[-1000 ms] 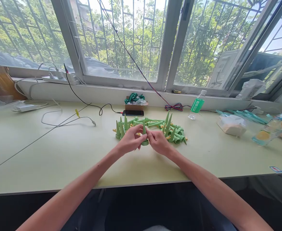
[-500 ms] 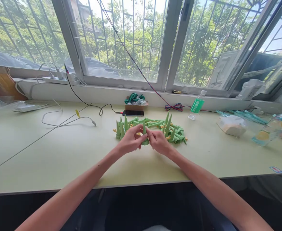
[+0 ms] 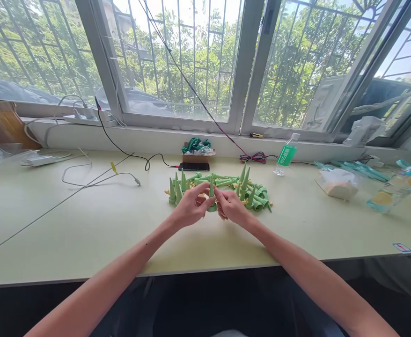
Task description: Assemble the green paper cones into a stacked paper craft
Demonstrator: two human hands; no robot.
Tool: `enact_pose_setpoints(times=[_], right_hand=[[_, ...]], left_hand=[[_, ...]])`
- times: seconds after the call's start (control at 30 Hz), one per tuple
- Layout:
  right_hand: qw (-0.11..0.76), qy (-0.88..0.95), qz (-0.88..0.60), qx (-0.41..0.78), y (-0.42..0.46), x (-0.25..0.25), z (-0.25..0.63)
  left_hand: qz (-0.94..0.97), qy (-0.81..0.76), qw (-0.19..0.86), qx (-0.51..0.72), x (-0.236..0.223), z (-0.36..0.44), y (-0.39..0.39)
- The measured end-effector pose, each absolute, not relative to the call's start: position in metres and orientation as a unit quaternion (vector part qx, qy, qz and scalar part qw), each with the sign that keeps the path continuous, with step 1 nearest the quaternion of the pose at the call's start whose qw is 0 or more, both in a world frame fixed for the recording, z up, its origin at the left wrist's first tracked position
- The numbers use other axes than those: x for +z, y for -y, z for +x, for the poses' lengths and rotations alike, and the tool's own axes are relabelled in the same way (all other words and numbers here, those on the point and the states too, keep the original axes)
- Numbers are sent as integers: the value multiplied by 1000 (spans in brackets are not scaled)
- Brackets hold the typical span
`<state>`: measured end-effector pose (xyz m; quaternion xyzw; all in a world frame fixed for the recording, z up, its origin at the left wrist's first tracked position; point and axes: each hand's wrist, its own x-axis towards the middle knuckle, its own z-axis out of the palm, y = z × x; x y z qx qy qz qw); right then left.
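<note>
Upright between my hands, above the near table, is a green plastic spike [image 3: 211, 191] with a pointed tip and a wider base. My left hand [image 3: 191, 206] grips it from the left, thumb across its lower part. From the right, the thumb and fingers of my right hand [image 3: 232, 206] are pinched against its side; what lies under those fingertips is hidden. Just behind my left hand stand several similar spikes [image 3: 172, 192]. Beyond my right hand more spikes [image 3: 244, 182] stand beside a heap of green hollow tubes [image 3: 260, 199], with small yellowish pieces among them.
Behind the heap lie a phone [image 3: 194, 166] on a cable and a small box [image 3: 195, 158] with green wrapping. A water bottle [image 3: 286, 154] stands back right, near a tissue pack [image 3: 338, 182]. Another bottle [image 3: 397, 187] tilts at far right by a person's arm. A grey cable [image 3: 100, 175] lies left.
Both hands stay around the spike with small finger shifts. The right hand's lower fingers now show more below it. At far right, the tilted bottle and the person's arm have shifted slightly.
</note>
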<state>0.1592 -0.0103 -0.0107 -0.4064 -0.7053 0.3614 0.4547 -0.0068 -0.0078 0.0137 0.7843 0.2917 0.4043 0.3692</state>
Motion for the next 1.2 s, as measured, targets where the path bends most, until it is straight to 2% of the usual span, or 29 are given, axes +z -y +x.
enact_pose_setpoints(times=[0.47, 1.0, 1.2], right_hand=[[476, 673, -398, 402, 10, -11, 156], [487, 639, -361, 473, 11, -8, 156], [484, 641, -373, 464, 8, -11, 155]], left_hand=[[765, -299, 413, 393, 18, -5, 10], [827, -292, 225, 425, 8, -5, 8], [807, -297, 294, 418, 12, -5, 10]])
